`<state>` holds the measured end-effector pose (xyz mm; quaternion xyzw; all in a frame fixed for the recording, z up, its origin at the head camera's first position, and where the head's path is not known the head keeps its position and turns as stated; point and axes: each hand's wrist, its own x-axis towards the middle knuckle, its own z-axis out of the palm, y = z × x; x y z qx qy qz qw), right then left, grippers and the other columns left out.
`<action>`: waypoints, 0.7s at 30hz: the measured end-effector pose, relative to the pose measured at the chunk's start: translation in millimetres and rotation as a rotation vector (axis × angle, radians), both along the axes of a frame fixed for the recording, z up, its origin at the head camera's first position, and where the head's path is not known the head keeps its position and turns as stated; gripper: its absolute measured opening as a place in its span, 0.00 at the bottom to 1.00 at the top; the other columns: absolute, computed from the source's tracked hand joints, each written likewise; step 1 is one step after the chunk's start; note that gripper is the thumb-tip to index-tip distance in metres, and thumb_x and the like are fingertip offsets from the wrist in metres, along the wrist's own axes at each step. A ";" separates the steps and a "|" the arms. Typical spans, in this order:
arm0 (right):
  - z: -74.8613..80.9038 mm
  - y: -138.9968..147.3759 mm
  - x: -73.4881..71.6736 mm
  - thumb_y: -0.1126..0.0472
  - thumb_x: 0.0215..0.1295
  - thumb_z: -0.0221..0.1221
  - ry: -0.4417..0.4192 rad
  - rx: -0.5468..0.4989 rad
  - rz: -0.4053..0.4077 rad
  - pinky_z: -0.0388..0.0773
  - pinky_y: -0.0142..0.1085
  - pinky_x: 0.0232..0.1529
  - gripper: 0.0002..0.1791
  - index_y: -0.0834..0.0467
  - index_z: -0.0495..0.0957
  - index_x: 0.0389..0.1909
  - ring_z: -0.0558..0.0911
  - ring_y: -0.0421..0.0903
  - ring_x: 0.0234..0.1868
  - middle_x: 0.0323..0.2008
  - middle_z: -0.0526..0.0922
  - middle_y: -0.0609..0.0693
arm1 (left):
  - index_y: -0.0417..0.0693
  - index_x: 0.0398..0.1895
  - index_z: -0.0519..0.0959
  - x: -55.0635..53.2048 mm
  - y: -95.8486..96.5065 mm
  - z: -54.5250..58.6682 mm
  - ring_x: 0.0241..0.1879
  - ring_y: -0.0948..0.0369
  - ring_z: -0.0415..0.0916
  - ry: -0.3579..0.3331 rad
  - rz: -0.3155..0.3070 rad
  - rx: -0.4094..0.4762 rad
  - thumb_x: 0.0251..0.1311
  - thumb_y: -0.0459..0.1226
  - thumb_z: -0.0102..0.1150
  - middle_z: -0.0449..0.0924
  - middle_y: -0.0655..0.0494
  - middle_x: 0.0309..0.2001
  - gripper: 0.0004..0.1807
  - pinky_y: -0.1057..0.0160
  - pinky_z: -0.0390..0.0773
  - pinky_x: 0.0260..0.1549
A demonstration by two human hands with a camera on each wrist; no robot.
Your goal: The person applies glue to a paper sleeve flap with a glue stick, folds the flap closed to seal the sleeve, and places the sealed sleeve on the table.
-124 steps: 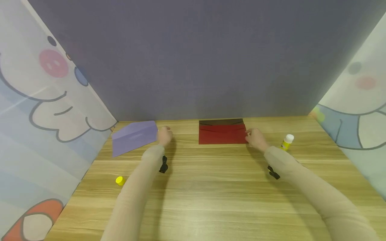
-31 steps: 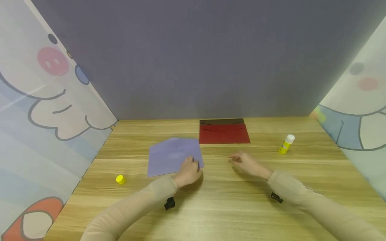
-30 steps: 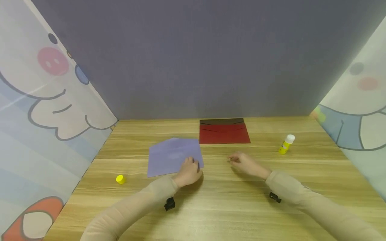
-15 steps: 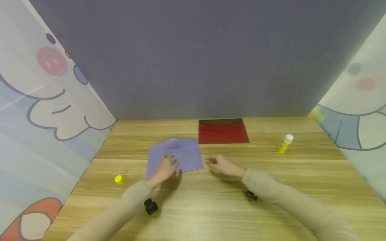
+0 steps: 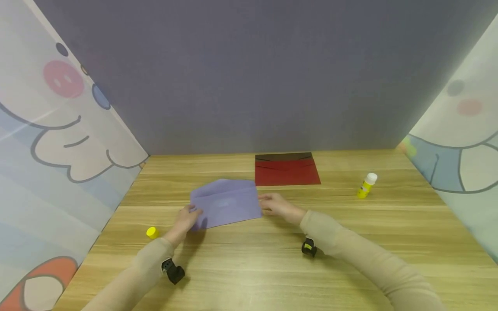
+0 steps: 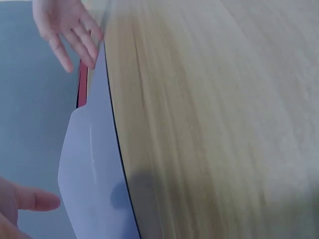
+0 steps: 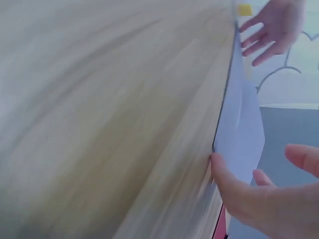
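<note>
A purple envelope [image 5: 233,205] lies on the table with its flap turned toward the back wall. My left hand [image 5: 184,219] is at its left end, fingers loosely spread. At the right end is my right hand [image 5: 278,204], with fingertips at the envelope's edge. In the right wrist view, a finger of the right hand [image 7: 254,194] touches a corner of the purple envelope [image 7: 244,134], thumb held apart. The left wrist view shows the right hand [image 6: 67,27] with extended fingers beyond the purple envelope [image 6: 94,164]. Neither hand grips it.
A red envelope [image 5: 287,173] overlaps a dark brown envelope [image 5: 284,156] against the grey back wall [image 5: 249,77]. A yellow glue bottle with a white cap [image 5: 366,186] stands at right. A small yellow cylinder [image 5: 152,233] sits left of my left hand.
The purple envelope has come from the back left to the middle. My left hand has slid from its right end to its left end; my right hand has moved left to its right edge.
</note>
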<state>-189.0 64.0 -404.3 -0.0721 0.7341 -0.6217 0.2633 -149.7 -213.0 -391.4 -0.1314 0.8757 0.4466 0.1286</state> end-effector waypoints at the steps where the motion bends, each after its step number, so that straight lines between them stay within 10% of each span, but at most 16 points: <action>1: 0.6 -0.6 -0.1 0.68 0.62 0.44 -0.036 -0.020 -0.016 0.67 0.46 0.54 0.23 0.74 0.58 0.58 0.65 0.62 0.57 0.58 0.62 0.69 | 0.23 0.60 0.51 0.3 -1.5 0.6 0.59 0.35 0.49 -0.008 0.009 0.027 0.60 0.37 0.41 0.48 0.25 0.60 0.31 0.42 0.53 0.57; 6: 1.3 -0.3 1.4 0.66 0.64 0.45 -0.127 -0.063 -0.056 0.69 0.46 0.53 0.24 0.72 0.58 0.59 0.67 0.61 0.56 0.58 0.63 0.68 | 0.21 0.60 0.48 5.6 -6.2 0.7 0.59 0.35 0.49 -0.025 0.010 0.080 0.61 0.37 0.39 0.49 0.24 0.59 0.30 0.42 0.53 0.58; 12: -0.9 7.5 11.2 0.68 0.63 0.45 -0.178 -0.084 -0.081 0.70 0.45 0.52 0.23 0.72 0.59 0.59 0.68 0.59 0.55 0.58 0.64 0.67 | 0.21 0.56 0.58 12.5 -2.7 -2.7 0.54 0.36 0.59 0.022 -0.057 -0.086 0.59 0.36 0.43 0.59 0.23 0.54 0.27 0.44 0.64 0.52; 21: -4.7 30.9 23.0 0.73 0.58 0.47 -0.095 -0.020 -0.066 0.70 0.44 0.52 0.25 0.79 0.56 0.57 0.65 0.61 0.56 0.58 0.59 0.72 | 0.23 0.52 0.65 15.3 20.8 -5.7 0.55 0.37 0.60 0.081 -0.148 -0.128 0.57 0.34 0.46 0.63 0.27 0.54 0.24 0.46 0.65 0.52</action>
